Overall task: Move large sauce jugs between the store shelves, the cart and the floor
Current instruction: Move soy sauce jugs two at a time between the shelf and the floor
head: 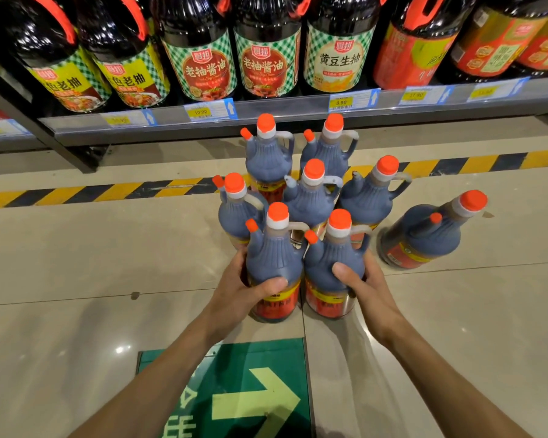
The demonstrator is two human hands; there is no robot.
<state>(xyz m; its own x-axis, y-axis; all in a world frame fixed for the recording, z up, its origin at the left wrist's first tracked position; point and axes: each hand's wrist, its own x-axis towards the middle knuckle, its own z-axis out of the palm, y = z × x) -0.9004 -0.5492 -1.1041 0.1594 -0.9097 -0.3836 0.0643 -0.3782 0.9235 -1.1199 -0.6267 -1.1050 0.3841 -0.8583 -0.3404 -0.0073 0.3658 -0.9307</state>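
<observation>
Several dark sauce jugs with orange caps stand clustered on the floor in front of the shelf. My left hand [244,289] grips the body of the near-left jug [274,257]. My right hand [361,282] grips the near-right jug [334,263] beside it. Both jugs are upright and touch each other. Behind them stand more jugs, such as the middle one [310,197]. One jug [424,235] stands apart to the right and appears tilted.
The lowest shelf [298,121] at the top carries a row of large dark sauce bottles [203,52] with price tags along its edge. A yellow-black hazard stripe [92,192] runs across the tiled floor. A green arrow sticker [253,399] lies between my forearms.
</observation>
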